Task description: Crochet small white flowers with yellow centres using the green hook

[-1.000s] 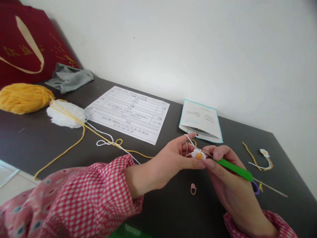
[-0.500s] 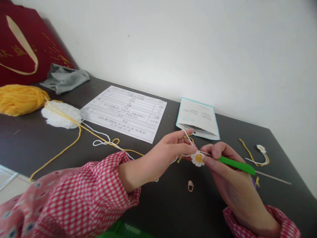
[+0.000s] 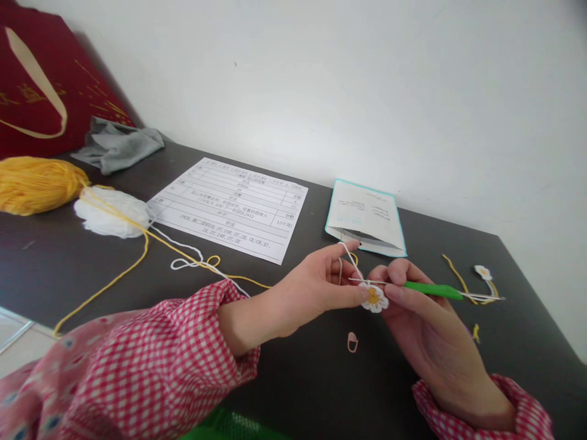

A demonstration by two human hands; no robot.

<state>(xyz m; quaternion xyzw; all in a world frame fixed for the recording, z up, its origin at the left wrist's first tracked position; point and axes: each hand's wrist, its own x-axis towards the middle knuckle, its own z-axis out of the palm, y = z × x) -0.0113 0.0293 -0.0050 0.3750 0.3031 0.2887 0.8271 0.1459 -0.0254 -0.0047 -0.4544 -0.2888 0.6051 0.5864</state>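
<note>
Between my hands is a small crocheted flower (image 3: 375, 299) with white petals and a yellow centre. My left hand (image 3: 316, 281) pinches its left edge between thumb and a finger, while white yarn (image 3: 352, 260) runs taut from the raised index finger down to the flower. My right hand (image 3: 424, 311) is closed on a crochet hook (image 3: 433, 290) with a green handle. The hook's thin metal shaft lies across the top of the flower, its tip to the left near my left fingers. Some right fingers are hidden behind the handle and flower.
On the dark table (image 3: 312, 391) lie a pink stitch marker (image 3: 352, 342), a finished small flower (image 3: 483, 272) with yarn tails, a white packet (image 3: 364, 214) and a printed sheet (image 3: 229, 208). White yarn (image 3: 112, 212), yellow yarn (image 3: 39, 185), a grey cloth (image 3: 119, 145) and a red bag (image 3: 50, 79) are left.
The hook has turned closer to level, and its tip now shows past the flower to the left. The flower has shifted slightly right and down; my left thumb now lies against it.
</note>
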